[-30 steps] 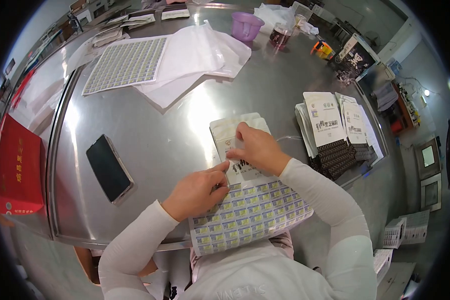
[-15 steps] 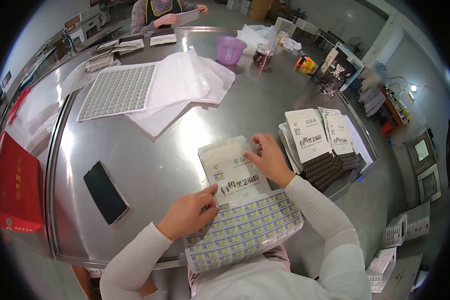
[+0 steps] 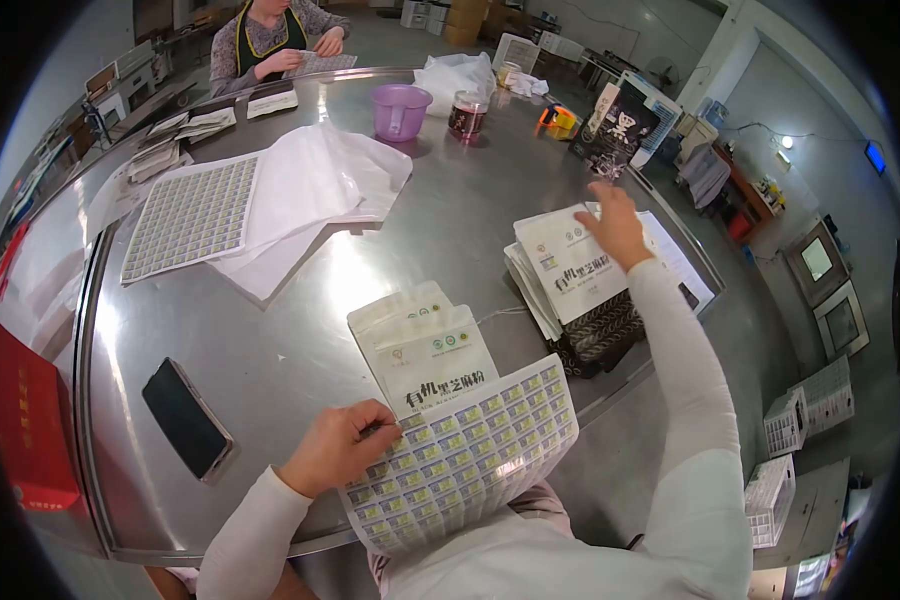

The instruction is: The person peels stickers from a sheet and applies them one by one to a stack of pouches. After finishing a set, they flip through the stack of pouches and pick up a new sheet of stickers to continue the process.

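My left hand (image 3: pixel 342 445) pinches the upper left edge of a sheet of small printed labels (image 3: pixel 460 450), which rests over the table's near edge and my lap. Above the sheet lie two overlapping white pouches (image 3: pixel 435 360) with black lettering; the front one shows no label at its upper left. My right hand (image 3: pixel 615 225) is over the pouch stack at the right, fingers spread, thumb near the top edge of the labelled pouch (image 3: pixel 573 268). Whether its fingers touch a pouch is hard to tell.
A phone (image 3: pixel 188 418) lies at left, beside a red bag (image 3: pixel 30 420). Farther back are another label sheet (image 3: pixel 192 218), white paper (image 3: pixel 300 190), a purple cup (image 3: pixel 400 112), a jar (image 3: pixel 468 115) and a tape dispenser (image 3: pixel 558 120). Across the table a person (image 3: pixel 270 45) holds a sheet.
My right hand has left the front pouch and moved right to the stack. A second pouch without a label now overlaps the earlier one. The view has shifted.
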`<act>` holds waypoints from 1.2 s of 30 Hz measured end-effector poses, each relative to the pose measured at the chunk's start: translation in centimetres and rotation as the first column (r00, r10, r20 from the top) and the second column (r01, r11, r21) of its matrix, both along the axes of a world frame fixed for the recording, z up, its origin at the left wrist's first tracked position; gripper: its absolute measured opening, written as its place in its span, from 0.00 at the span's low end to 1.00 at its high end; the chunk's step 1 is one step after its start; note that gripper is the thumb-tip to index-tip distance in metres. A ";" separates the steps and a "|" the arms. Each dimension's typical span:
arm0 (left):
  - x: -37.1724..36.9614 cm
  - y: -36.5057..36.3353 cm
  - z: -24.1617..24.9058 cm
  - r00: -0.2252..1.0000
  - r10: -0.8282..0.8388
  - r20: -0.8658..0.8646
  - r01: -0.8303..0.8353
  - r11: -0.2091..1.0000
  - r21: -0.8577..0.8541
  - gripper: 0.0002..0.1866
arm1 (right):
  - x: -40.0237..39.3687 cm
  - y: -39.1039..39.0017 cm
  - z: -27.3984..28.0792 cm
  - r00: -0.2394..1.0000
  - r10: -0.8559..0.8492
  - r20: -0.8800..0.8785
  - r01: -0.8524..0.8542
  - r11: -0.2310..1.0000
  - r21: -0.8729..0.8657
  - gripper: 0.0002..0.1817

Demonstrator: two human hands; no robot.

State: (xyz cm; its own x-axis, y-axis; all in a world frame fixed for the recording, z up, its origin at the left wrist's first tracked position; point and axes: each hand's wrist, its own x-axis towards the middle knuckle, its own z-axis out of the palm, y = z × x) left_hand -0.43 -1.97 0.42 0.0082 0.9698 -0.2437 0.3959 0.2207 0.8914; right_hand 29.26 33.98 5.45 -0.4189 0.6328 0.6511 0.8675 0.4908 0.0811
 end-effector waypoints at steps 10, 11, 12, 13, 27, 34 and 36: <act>-0.3 0.2 -1.1 0.999 -0.008 -0.052 0.013 0.995 0.102 0.12 | -11.3 -22.4 -3.3 0.686 0.660 -0.307 -0.535 0.171 -0.827 0.14; -0.3 0.2 -1.1 0.999 0.000 -0.050 0.005 0.995 0.101 0.12 | -11.2 -22.5 -3.5 0.704 0.635 -0.316 -0.518 0.156 -0.841 0.13; -0.4 0.1 -1.0 0.999 0.006 -0.047 -0.002 0.995 0.100 0.12 | -11.0 -22.4 -3.6 0.707 0.630 -0.322 -0.527 0.165 -0.834 0.13; -0.5 0.2 -0.9 0.999 0.014 -0.044 -0.009 0.995 0.101 0.12 | -10.8 -22.1 -3.7 0.709 0.625 -0.327 -0.536 0.175 -0.826 0.13; -1.0 0.6 -1.4 0.998 -0.012 -0.057 0.015 0.998 0.058 0.12 | -9.7 -22.9 -5.7 0.594 0.780 -0.195 -0.757 0.461 -0.463 0.10; -0.5 0.2 -2.3 0.995 -0.030 -0.097 0.065 0.924 0.376 0.07 | -11.3 -20.4 -5.2 0.740 0.360 -0.568 -0.653 0.183 -0.735 0.06; -0.3 0.3 -2.7 0.985 -0.074 -0.159 0.125 0.931 0.342 0.07 | -12.2 -19.0 -5.8 0.803 0.252 -0.539 -0.569 0.058 -0.820 0.07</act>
State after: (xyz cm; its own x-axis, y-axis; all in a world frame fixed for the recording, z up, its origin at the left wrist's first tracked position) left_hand -0.76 -1.65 -2.30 0.0998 0.9895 0.1048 0.5267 -0.1418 0.8382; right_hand 17.03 14.93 -0.35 -0.8109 0.5602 -0.1692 0.4034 0.3256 -0.8551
